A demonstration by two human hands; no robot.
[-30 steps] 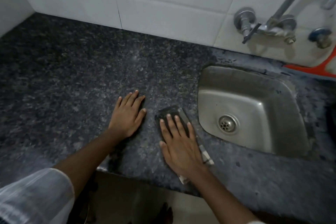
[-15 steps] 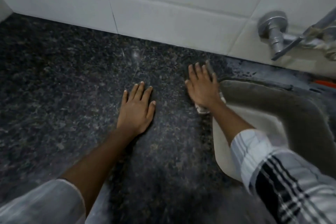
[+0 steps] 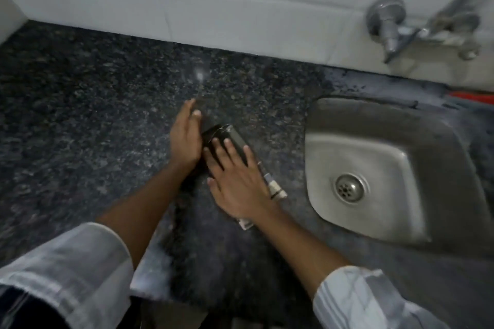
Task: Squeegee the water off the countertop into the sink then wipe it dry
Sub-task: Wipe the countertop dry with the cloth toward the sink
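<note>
Wipe-dry phase by the look of it: folded cloth [image 3: 235,141] flat on granite countertop [image 3: 93,120], just left of the steel sink [image 3: 443,147], not touching its rim. Right hand [image 3: 238,181] spread open, palm down, pressing on the cloth, fingers flat across its dark end; no pinch. Left hand [image 3: 185,139] turned on edge immediately left of the cloth, fingers extended and together, touching or nearly touching the cloth's left side; gripping nothing visible. Cloth long axis diagonal: dark end pointing up-left toward the tiled wall [image 3: 213,8], pale striped end toward the counter's front edge, roughly parallel to the sink's left rim. Risks, as judgement: flat-palm pressure only, so cloth can bunch or slip out mid-stroke; stroke heading away from the sink pushes residual water toward the wall joint or off the front edge; narrow folded strip leaves unwiped bands; long sleeves may drag through wet patches. Wetness itself unreadable, frame motion-blurred. Red-handled tool [image 3: 473,97] behind the sink, too cropped to identify.
</note>
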